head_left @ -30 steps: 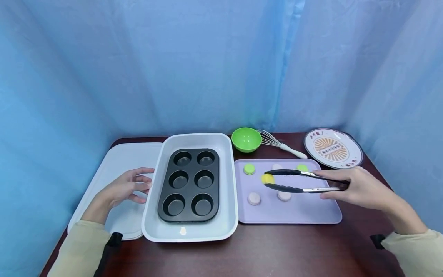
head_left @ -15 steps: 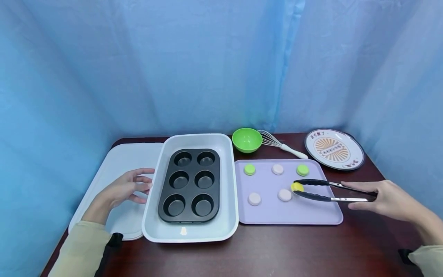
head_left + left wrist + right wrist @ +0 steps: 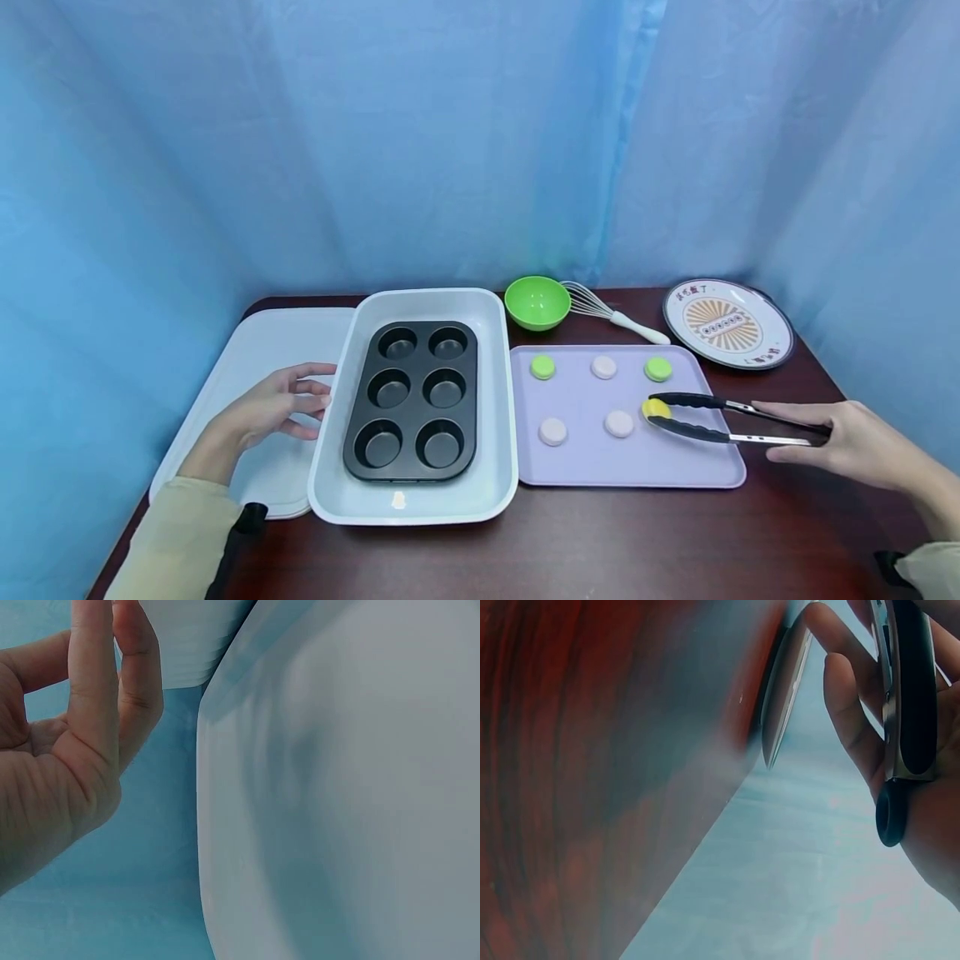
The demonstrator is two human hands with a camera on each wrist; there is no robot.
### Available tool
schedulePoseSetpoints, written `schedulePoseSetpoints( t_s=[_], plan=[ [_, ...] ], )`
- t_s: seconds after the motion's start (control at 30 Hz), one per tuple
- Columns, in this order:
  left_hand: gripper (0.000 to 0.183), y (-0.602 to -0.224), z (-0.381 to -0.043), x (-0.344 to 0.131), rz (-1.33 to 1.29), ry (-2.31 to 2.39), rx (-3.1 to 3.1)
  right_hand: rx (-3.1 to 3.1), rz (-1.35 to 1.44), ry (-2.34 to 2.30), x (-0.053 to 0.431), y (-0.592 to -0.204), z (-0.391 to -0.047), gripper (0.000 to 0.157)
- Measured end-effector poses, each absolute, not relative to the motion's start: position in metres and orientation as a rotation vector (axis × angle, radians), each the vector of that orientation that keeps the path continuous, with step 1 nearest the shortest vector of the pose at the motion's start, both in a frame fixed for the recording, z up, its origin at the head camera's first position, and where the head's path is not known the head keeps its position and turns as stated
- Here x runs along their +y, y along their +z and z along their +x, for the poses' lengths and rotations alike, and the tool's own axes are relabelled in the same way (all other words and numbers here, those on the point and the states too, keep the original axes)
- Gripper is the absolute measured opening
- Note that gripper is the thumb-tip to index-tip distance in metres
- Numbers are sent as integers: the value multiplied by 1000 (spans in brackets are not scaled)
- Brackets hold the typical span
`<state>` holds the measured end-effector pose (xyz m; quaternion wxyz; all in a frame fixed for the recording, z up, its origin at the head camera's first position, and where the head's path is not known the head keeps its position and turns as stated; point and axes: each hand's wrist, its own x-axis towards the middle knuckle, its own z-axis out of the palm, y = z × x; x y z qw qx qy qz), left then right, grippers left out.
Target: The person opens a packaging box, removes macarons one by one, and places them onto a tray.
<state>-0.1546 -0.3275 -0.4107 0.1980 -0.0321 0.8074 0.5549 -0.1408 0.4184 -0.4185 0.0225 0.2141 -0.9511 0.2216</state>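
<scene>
My right hand (image 3: 847, 442) holds a pair of black-and-silver tongs (image 3: 738, 408) by the hinge end; the hinge end also shows in the right wrist view. Between the tong tips is a yellow macaron (image 3: 656, 409), low over the right part of the lilac tray (image 3: 577, 471). Also on the tray are green macarons (image 3: 658, 369) and several pale pink macarons (image 3: 619, 423). My left hand (image 3: 281, 404), its fingers loosely bent and holding nothing, is beside the left rim of a deep white pan (image 3: 412, 504). A black muffin tin (image 3: 411, 400) sits inside that pan.
White lids or boards (image 3: 255, 350) lie at the left, partly under my left hand. Behind the tray are a green bowl (image 3: 537, 303), a whisk (image 3: 622, 320) and printed plates (image 3: 723, 325) at the back right. Blue curtains (image 3: 450, 150) enclose the dark wooden table (image 3: 600, 542).
My right hand has moved right and slightly down, carrying the yellow macaron in the tongs from the tray's left half to its right half. My left hand has stayed put.
</scene>
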Motion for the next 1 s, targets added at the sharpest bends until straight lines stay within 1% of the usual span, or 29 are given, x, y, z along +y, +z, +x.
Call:
schedulePoseSetpoints(
  t_s=[0.27, 0.57, 0.63, 0.7, 0.87, 0.93, 1.0],
  plan=[
    [70, -409, -154, -327, -88, 1553, 2261, -2927, 681, 678, 420, -416, -139, 65],
    [69, -407, -155, -326, -93, 1545, 2264, -2968, 564, 764, 419, -413, -138, 67],
    [69, -407, -155, -325, -90, 1545, 2265, -2964, 492, 758, 419, -413, -138, 69],
    [69, -408, -155, -325, -87, 1546, 2265, -2960, 362, 741, 418, -412, -140, 73],
    [70, -409, -154, -326, -83, 1546, 2268, -2944, -93, 745, 418, -410, -146, 93],
    [70, -409, -155, -326, -85, 1546, 2266, -2953, -204, 764, 419, -410, -146, 96],
    [70, -410, -155, -326, -86, 1547, 2262, -2972, -243, 763, 420, -412, -145, 97]
  ],
)
